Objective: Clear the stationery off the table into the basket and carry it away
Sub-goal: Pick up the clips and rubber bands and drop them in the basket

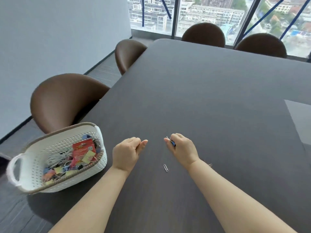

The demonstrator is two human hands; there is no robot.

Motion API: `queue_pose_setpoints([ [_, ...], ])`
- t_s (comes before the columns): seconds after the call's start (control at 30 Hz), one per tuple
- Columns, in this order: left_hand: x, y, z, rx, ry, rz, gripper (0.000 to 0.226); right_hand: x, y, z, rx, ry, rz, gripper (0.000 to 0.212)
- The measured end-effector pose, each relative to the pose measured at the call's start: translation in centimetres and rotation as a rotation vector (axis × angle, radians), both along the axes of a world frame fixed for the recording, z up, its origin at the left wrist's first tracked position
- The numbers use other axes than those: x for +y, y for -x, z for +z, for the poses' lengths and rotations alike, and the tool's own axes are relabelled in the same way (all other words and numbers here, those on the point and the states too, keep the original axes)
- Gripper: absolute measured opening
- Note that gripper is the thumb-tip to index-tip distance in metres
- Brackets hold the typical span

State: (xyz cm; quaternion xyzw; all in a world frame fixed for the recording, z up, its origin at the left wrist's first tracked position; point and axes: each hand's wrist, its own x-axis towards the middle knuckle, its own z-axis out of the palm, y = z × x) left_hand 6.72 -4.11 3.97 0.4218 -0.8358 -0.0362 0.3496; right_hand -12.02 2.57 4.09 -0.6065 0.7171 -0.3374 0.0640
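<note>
The right hand [182,147] has its grip clamped on a small blue binder clip with silver wire arms [172,142], pinched between thumb and curled fingers just above the dark grey desk [210,91]. The left hand [128,152] is loosely curled, its grip together; whether it holds anything cannot be told. A silver wire paper clip [166,167] lies on the desk just nearer the person than the binder clip, between the two wrists. Left of the binder clip, beyond the left hand, the white perforated plastic basket [33,165] sits at the desk's corner, already heaped with coloured clips and paper. The clearing looks nearly finished. Next, the binder clip needs carrying left and dropping into the basket, then the paper clip picking up.
</note>
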Motion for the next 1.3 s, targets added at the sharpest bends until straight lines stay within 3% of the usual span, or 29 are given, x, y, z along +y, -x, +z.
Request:
queue_pose_setpoints([
  [0.13, -3.0, -10.3, 3.9, -0.059, 0.032, 0.243, 0.058, -5.9, -9.5, 4.3, -0.038, 0.065, 0.187, 0.039],
  [0.27, -4.7, -18.0, 4.6, -0.193, -0.135, 0.322, 0.047, -10.0, -17.2, 6.4, 0.008, 0.044, 0.349, 0.035],
  [0.4, -5.9, -22.3, 4.0, -0.428, -0.37, 0.292, 0.042, -12.2, -22.2, 5.5, 0.169, -0.142, 0.406, 0.033],
  [0.53, -6.9, -25.2, 3.8, -0.68, -0.304, 0.198, 0.048, -12.8, -24.5, 5.0, 0.302, -0.335, 0.436, 0.035],
  [0.6, -7.3, -26.0, 3.6, -0.719, -0.259, 0.149, 0.046, -12.7, -24.9, 5.0, 0.342, -0.383, 0.448, 0.036],
  [0.9, -7.6, -25.4, 3.1, -0.562, -0.239, 0.076, 0.029, -11.6, -24.2, 4.5, 0.333, -0.232, 0.346, 0.033],
  [1.0, -7.6, -23.8, 3.3, -0.454, -0.165, 0.035, 0.023, -11.1, -22.3, 4.6, 0.306, -0.136, 0.299, 0.024],
  [1.13, -7.5, -19.1, 3.9, -0.384, -0.051, -0.047, 0.013, -9.2, -16.8, 4.3, 0.279, -0.152, 0.153, 0.029],
  [1.3, -5.2, -10.0, 3.3, -0.302, 0.011, -0.267, 0.029, -3.3, -7.8, 2.6, 0.22, -0.184, -0.088, 0.031],
])
